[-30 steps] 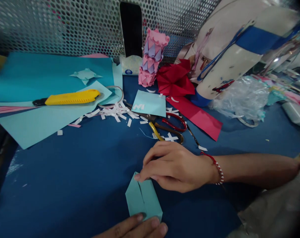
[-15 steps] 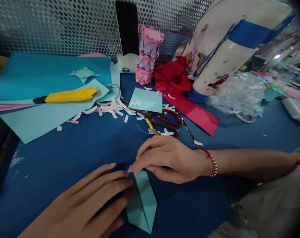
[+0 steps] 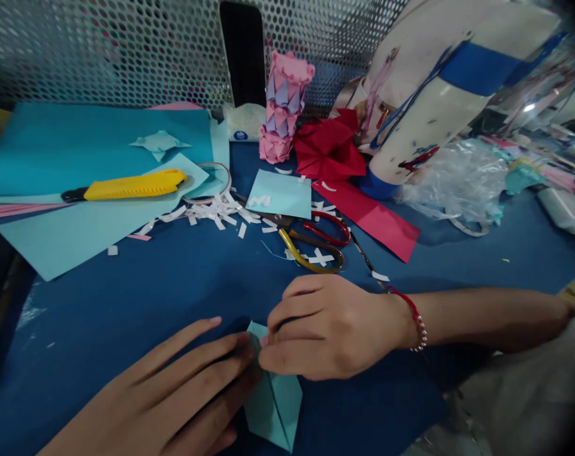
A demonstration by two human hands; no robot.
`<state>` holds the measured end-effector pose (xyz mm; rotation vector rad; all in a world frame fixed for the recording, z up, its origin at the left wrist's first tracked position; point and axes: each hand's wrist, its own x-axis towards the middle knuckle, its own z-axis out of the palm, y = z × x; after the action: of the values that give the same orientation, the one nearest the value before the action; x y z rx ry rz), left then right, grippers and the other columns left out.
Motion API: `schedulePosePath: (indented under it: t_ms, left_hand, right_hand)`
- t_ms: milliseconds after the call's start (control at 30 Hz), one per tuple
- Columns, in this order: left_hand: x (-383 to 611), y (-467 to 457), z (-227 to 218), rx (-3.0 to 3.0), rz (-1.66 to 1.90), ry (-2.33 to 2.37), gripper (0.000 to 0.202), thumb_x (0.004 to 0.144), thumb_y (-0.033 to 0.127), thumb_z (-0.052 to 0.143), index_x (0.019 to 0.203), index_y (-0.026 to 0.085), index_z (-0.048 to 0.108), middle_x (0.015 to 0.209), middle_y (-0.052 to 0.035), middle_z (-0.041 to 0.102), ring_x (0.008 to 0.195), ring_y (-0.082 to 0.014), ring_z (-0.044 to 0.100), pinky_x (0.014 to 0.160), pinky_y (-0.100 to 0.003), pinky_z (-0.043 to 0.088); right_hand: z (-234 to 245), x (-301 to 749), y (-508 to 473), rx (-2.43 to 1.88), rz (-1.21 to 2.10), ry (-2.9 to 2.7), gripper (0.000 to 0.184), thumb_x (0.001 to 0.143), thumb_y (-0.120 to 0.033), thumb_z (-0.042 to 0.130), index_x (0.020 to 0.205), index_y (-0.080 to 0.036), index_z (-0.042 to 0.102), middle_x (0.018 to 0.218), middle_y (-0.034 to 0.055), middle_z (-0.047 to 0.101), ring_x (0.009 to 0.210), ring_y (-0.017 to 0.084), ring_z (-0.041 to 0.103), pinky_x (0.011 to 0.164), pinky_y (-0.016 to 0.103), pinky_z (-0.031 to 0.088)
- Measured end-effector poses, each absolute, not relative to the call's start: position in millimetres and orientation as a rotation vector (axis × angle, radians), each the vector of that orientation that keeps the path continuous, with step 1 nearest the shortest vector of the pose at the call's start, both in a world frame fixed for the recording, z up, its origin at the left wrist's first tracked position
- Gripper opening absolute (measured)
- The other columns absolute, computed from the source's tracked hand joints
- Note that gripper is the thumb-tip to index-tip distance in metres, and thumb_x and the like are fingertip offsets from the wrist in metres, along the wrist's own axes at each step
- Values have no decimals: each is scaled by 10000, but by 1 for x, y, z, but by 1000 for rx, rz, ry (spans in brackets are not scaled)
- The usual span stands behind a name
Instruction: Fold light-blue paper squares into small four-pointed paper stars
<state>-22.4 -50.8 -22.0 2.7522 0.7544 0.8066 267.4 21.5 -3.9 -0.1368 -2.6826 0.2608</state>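
Observation:
A light-blue folded paper with pointed ends and a lengthwise crease lies on the blue table in front of me. My left hand rests flat on its left side, fingers stretched and apart, with the fingertips by the middle line. From the right, my right hand presses onto the upper part of the crease with curled, bunched fingers. Its fingertips are partly hidden, and they cover some of the paper. A red beaded bracelet circles the right wrist.
Beyond my hands lie scissors, white paper scraps, a light-blue square and a red strip. A yellow cutter is on sheets at left. A phone, pink folded tower and white-blue bottle stand behind.
My right hand has slid down along the crease towards me, uncovering the paper's upper tip and more of the scissors' handles. The left hand has stayed nearly in place.

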Motion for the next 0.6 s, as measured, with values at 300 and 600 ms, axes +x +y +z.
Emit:
schedulePosePath:
  t_ms: [300, 600]
  left_hand:
    - [-22, -46, -20, 2852, 794, 746, 324, 1219, 327, 460, 1241, 278, 780, 1230, 40, 796, 1230, -129, 681, 1395, -294, 203]
    - [-17, -60, -18, 2907, 690, 725, 377, 1225, 356, 408, 1308, 289, 769, 1208, 17, 771, 1180, -176, 671, 1328, -332, 258]
  right_hand:
    - [-9, 260, 33, -157, 482, -2531, 239, 1177, -239, 537, 1282, -108, 707, 1352, 149, 747, 1269, 197, 661, 1176, 334, 519]
    - [6, 257, 30, -29, 405, -2712, 208, 1143, -239, 592, 1101, -186, 789, 1429, 154, 697, 1334, 234, 606, 1236, 388, 483]
